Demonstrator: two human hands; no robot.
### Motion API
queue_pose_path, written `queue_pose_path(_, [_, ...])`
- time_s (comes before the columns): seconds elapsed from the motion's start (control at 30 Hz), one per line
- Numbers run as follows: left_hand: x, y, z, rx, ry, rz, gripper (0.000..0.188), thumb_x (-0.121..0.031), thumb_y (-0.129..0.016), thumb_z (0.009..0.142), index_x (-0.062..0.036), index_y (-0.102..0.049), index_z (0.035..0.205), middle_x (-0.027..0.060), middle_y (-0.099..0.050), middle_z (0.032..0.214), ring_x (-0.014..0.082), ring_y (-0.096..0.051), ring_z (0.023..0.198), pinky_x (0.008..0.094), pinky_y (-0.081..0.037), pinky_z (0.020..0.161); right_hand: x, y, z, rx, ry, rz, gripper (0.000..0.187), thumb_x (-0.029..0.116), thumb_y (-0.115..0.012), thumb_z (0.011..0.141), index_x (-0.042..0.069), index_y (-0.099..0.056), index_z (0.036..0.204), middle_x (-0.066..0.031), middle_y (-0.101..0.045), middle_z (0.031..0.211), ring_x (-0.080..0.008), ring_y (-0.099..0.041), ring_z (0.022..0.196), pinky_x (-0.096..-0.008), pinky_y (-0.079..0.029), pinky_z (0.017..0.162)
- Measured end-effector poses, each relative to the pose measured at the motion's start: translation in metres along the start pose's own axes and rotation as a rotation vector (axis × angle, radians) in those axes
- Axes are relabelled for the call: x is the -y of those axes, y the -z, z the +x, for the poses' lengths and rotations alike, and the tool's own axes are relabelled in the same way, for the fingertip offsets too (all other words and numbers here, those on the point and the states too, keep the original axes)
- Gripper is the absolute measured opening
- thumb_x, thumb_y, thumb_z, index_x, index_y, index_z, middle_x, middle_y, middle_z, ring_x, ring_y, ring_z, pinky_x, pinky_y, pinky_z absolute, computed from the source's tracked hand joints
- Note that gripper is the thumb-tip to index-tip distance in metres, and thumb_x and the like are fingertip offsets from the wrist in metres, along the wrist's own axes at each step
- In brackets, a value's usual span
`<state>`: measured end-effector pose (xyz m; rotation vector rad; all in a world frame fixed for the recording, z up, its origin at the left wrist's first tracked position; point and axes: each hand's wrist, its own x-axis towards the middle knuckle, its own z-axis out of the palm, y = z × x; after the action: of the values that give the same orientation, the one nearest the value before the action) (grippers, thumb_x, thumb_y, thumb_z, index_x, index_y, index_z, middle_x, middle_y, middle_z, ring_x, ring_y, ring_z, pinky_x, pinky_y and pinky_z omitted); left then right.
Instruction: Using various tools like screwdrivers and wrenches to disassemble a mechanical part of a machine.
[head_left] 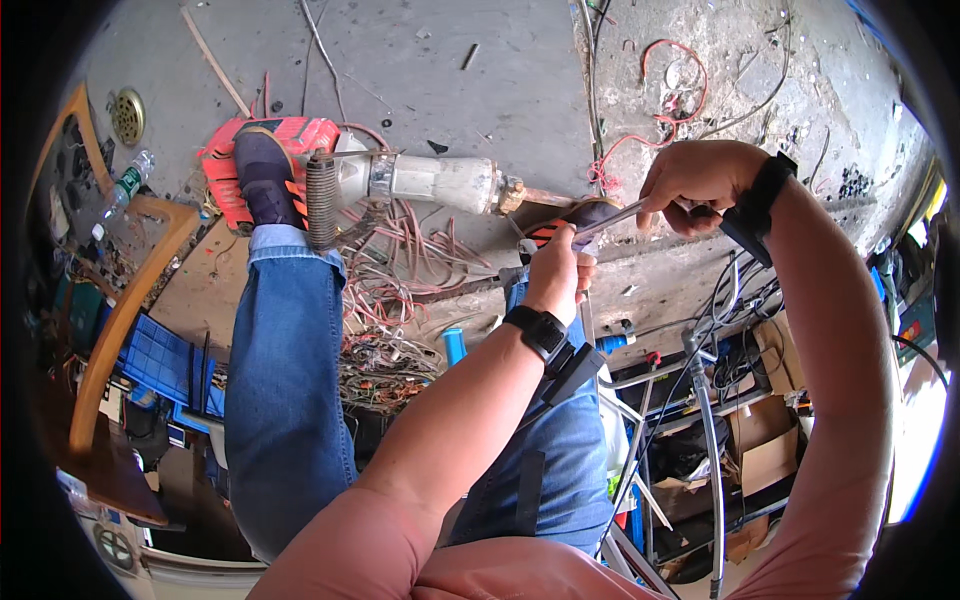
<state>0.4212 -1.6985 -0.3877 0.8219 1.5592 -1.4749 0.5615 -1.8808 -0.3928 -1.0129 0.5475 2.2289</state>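
Observation:
My left hand (pixel 558 272) is closed, thumb on top, at the near end of a slim silvery metal piece (pixel 612 217). Its exact kind I cannot make out. My right hand (pixel 700 185) is closed round the other end, fingers curled, with a bit of shiny metal showing below the palm. Under this piece lies my right shoe (pixel 596 212), partly hidden by my left hand. Just left of the hands is a demolition hammer (pixel 435 180) on its side, its steel bit pointing toward my right shoe. My left shoe (pixel 268 180) rests on its red housing (pixel 318 130).
Red and grey wires (pixel 385 270) lie tangled by the hammer. A wooden chair frame (pixel 135 300), a plastic bottle (pixel 130 180) and a blue crate (pixel 165 360) are at left. Metal tubing (pixel 708 440) and cardboard boxes (pixel 768 440) stand at right. Scraps litter the concrete floor (pixel 520 80).

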Motion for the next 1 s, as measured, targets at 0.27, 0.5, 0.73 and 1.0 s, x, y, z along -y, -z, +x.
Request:
queue_pose_path(0.27, [-0.015,0.006,0.016,0.036,0.052,-0.087,0.046,-0.05,-0.041,0.082,-0.0076,-0.056,0.071,0.0041,-0.056,0.064,0.0161,-0.048,0.054,0.0346,-0.038,0.057,0.02,0.012,0.025,0.027,-0.079,-0.097,0.021,0.015,-0.053,0.082,0.0,-0.064,0.091,-0.0122,-0.057,0.053,-0.0156,-0.048,0.038,-0.0282,-0.037,0.036])
queue_pose_path(0.5, [-0.014,0.027,0.026,-0.009,0.157,-0.295,0.051,-0.051,-0.041,0.083,-0.0032,-0.051,0.07,0.0095,-0.052,0.063,0.0203,-0.049,0.054,0.036,-0.042,0.054,0.058,0.013,0.044,-0.001,-0.118,-0.259,0.018,0.012,-0.058,0.075,0.002,-0.066,0.088,-0.014,-0.06,0.061,-0.0155,-0.05,0.042,-0.0277,-0.039,0.039])
queue_pose_path(0.73, [-0.01,0.046,0.029,-0.075,0.273,-0.309,0.053,-0.053,-0.044,0.083,-0.0017,-0.045,0.072,0.013,-0.05,0.063,0.0238,-0.051,0.056,0.0386,-0.047,0.054,0.086,0.014,0.056,0.061,-0.162,-0.376,0.018,0.011,-0.057,0.074,-0.002,-0.062,0.085,-0.0149,-0.064,0.073,-0.0142,-0.054,0.054,-0.0253,-0.04,0.043])
queue_pose_path(1.0, [-0.022,0.047,0.064,0.073,0.16,-0.439,0.028,-0.03,-0.04,0.089,-0.0061,-0.041,0.075,0.0009,-0.035,0.052,0.0134,-0.037,0.04,0.0276,-0.033,0.038,0.093,0.01,0.062,0.106,-0.154,-0.308,0.027,0.004,-0.048,0.072,-0.005,-0.057,0.096,-0.0128,-0.066,0.083,-0.0153,-0.057,0.059,-0.026,-0.043,0.044])
